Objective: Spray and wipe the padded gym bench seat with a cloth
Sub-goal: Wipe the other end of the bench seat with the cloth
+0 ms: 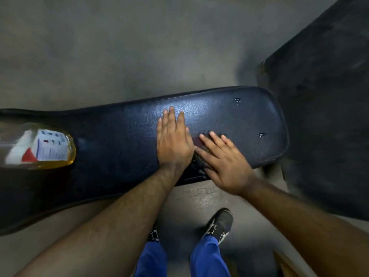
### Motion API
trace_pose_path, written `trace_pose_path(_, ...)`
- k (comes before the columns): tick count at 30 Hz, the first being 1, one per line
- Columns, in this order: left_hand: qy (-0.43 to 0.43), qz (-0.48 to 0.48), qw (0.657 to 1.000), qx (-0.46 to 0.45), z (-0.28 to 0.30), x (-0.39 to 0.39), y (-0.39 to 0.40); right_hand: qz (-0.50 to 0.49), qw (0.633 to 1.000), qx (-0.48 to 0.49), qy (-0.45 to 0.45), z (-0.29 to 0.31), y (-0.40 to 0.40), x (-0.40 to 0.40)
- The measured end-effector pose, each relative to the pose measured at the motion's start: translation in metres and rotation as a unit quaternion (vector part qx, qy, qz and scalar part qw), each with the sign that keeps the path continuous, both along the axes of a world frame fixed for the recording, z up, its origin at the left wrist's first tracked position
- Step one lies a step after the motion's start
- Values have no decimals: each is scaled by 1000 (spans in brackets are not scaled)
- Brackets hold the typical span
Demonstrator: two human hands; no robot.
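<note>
grey floor, bench seat (123,140), cloth (197,144) pressed beneath flat left hand (173,140) and right hand (223,162), fingers straight

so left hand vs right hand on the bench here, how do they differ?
The left hand lies flat on the bare bench seat, fingers close together and pointing straight away from the person. The right hand sits nearer the seat's front edge, fingers spread and angled up-left, pressing on a dark cloth that shows between the two hands. Whether the left also touches the cloth is unclear. Both are open, palm down.
</note>
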State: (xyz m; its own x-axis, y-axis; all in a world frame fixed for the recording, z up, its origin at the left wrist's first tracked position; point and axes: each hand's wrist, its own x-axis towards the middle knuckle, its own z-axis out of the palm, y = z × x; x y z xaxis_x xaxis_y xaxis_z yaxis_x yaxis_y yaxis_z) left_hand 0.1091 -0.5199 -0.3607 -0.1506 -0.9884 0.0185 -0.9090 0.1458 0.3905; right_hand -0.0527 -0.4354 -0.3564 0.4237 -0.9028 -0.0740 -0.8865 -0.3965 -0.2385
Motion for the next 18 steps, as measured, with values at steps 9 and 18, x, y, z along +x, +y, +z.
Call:
trace_pose_path(9, -98, -15, 995, 9, -4, -5, -1, -83, 996, -1, -15, -2, -65, -6)
trace_pose_path(18, -115, -9, 993, 7, -5, -8, -1, -19, 1000, 2, 20, -4, -111, -27)
